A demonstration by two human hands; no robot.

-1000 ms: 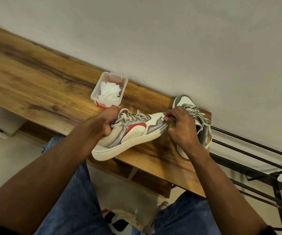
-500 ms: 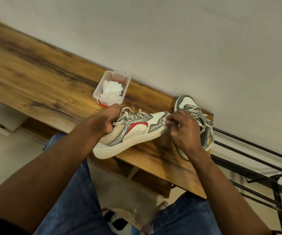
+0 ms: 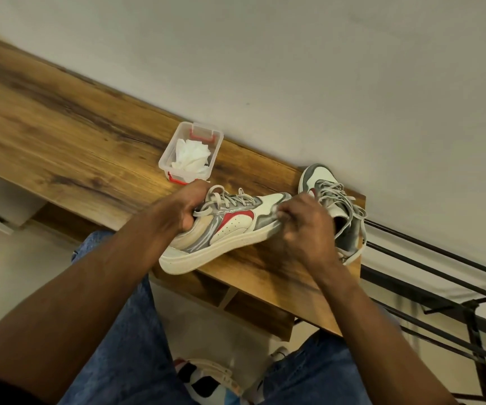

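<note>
One clear tub (image 3: pixel 168 149) holds crumpled white tissue (image 3: pixel 190 154) beside the sneaker (image 3: pixel 235 226)

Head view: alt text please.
Two hands hold a white, grey and red sneaker on a wooden tabletop: left hand grips its collar, right hand pinches its toe. A second sneaker and a clear box of white tissues sit by the wall.

I classify this site as a room in a home: a wood-grain desk (image 3: pixel 60 135) against a plain painted wall (image 3: pixel 294 68) carries a sneaker (image 3: pixel 235 226), a second sneaker (image 3: pixel 319 178) and a clear plastic tub (image 3: pixel 169 147) of tissue, beside a black metal rack (image 3: pixel 473 331).
</note>
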